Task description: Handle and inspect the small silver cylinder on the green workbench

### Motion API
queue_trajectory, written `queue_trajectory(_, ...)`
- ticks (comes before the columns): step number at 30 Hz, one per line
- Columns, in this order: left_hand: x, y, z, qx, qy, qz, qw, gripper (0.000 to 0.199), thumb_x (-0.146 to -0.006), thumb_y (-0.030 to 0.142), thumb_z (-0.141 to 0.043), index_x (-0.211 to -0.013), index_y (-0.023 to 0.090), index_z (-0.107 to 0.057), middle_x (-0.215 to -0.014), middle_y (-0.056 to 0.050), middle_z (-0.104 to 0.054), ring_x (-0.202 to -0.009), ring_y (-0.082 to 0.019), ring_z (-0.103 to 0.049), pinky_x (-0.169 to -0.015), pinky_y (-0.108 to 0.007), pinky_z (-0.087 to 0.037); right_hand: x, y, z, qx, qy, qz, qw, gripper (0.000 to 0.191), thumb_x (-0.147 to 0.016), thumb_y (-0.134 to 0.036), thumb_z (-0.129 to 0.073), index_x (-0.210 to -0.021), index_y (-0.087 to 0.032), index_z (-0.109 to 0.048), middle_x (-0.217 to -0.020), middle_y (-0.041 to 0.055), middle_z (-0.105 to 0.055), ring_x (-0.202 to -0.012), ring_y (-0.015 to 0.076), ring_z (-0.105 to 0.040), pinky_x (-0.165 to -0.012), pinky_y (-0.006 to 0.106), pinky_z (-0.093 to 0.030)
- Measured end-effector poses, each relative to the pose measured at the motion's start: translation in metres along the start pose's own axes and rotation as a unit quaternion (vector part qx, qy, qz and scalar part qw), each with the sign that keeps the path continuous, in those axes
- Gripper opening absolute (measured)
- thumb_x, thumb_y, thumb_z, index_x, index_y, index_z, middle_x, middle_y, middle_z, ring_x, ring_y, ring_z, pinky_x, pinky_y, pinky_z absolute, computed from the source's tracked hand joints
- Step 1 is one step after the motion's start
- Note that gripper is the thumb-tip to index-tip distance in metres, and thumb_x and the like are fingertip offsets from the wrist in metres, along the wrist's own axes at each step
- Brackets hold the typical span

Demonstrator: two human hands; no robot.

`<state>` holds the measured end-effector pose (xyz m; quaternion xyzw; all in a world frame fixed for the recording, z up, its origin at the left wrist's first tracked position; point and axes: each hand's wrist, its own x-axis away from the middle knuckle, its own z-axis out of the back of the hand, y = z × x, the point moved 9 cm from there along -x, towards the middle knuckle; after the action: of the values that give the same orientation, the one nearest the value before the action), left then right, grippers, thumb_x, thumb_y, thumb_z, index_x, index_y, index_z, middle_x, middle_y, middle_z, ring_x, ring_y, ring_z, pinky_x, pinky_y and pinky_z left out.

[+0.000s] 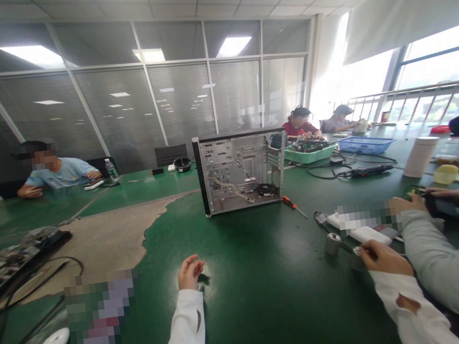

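My left hand (189, 273) rests over the green tabletop with its fingers loosely bent and slightly apart, holding nothing. My right hand (383, 259) reaches forward on the right side. Its fingertips pinch at a small pale thing beside or in a clear, cup-like object; the grip hides most of it. Just left of that hand stands a small grey cylinder (332, 244). Farther off, an open computer case (242, 171) stands upright, its metal inside, cables and a black fan showing. An orange-handled screwdriver (288, 202) lies at its lower right corner.
A co-worker's grey sleeve (438, 251) is close on my right. White power strips (364, 229) lie beyond my hand. Behind are a green basket (312, 154), a blue basket (365, 144) and a white bottle (421, 157). Electronic parts (17, 262) and cables lie left. Other people sit around the table.
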<state>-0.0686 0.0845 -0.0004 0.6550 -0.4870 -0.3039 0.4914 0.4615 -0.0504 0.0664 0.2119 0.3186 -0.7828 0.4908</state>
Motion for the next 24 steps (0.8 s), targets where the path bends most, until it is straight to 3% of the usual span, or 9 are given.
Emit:
queue_trajectory(6, -0.001, -0.005, 0.001, 0.029, -0.002, 0.014, 0.999, 0.025, -0.047, 0.019, -0.055, -0.071, 0.015, -0.054, -0.047, 0.001, -0.058, -0.050, -0.011, -0.057, -0.050, -0.020, -0.042, 0.001, 0.005, -0.005, 0.016, -0.007, 0.014, 1.000, 0.024, -0.064, -0.038, -0.040, -0.062, -0.019, -0.054, -0.060, 0.0029, -0.055, -0.058, 0.0168, -0.051, -0.051, 0.025, -0.037)
queue_trajectory(10, -0.001, -0.007, 0.001, 0.034, -0.006, 0.019, 0.999, 0.024, -0.047, 0.017, -0.055, -0.070, 0.015, -0.054, -0.046, 0.001, -0.058, -0.050, -0.012, -0.057, -0.049, -0.020, -0.042, 0.003, 0.010, -0.011, 0.004, -0.024, 0.041, 0.999, 0.024, -0.063, -0.038, -0.044, -0.068, -0.019, -0.057, -0.069, 0.0037, -0.058, -0.062, 0.0179, -0.052, -0.056, 0.027, -0.039)
queue_trajectory(14, 0.000, -0.007, 0.001, 0.042, -0.010, 0.020, 0.999, 0.022, -0.048, 0.015, -0.055, -0.070, 0.015, -0.055, -0.046, 0.001, -0.059, -0.049, -0.011, -0.057, -0.049, -0.018, -0.043, 0.010, 0.003, 0.002, 0.040, 0.024, 0.051, 0.998, 0.022, -0.064, -0.035, -0.045, -0.071, -0.019, -0.059, -0.083, 0.0055, -0.058, -0.069, 0.0202, -0.051, -0.059, 0.030, -0.038)
queue_trajectory(17, 0.000, -0.006, 0.001, 0.042, -0.013, 0.018, 0.999, 0.021, -0.049, 0.015, -0.055, -0.069, 0.015, -0.055, -0.047, 0.001, -0.059, -0.049, -0.011, -0.057, -0.048, -0.018, -0.043, 0.015, -0.019, 0.020, 0.066, 0.100, 0.057, 0.991, 0.024, -0.065, -0.030, -0.045, -0.081, -0.021, -0.060, -0.096, 0.0060, -0.054, -0.080, 0.0228, -0.049, -0.066, 0.033, -0.036)
queue_trajectory(19, -0.001, -0.006, 0.000, 0.035, -0.016, 0.016, 0.999, 0.020, -0.049, 0.015, -0.055, -0.069, 0.015, -0.055, -0.048, 0.001, -0.058, -0.049, -0.012, -0.057, -0.048, -0.019, -0.043, 0.014, -0.046, 0.024, 0.045, 0.110, 0.098, 0.988, 0.027, -0.067, -0.026, -0.044, -0.089, -0.020, -0.058, -0.103, 0.0058, -0.050, -0.086, 0.0217, -0.048, -0.074, 0.033, -0.034)
queue_trajectory(22, 0.000, -0.006, 0.000, 0.034, -0.020, 0.015, 0.999, 0.020, -0.049, 0.015, -0.055, -0.069, 0.015, -0.055, -0.048, 0.001, -0.058, -0.050, -0.012, -0.058, -0.048, -0.020, -0.044, 0.003, -0.087, 0.008, 0.040, 0.042, 0.142, 0.988, 0.033, -0.069, -0.023, -0.043, -0.099, -0.017, -0.053, -0.110, 0.0096, -0.044, -0.094, 0.0219, -0.044, -0.080, 0.032, -0.032)
queue_trajectory(24, 0.000, -0.007, 0.002, 0.041, -0.019, 0.017, 0.999, 0.020, -0.049, 0.014, -0.055, -0.069, 0.015, -0.055, -0.047, 0.001, -0.058, -0.049, -0.012, -0.058, -0.048, -0.020, -0.044, -0.008, -0.101, -0.012, 0.083, -0.043, 0.112, 0.989, 0.038, -0.067, -0.021, -0.045, -0.105, -0.016, -0.049, -0.115, 0.0139, -0.038, -0.099, 0.0261, -0.039, -0.079, 0.035, -0.032)
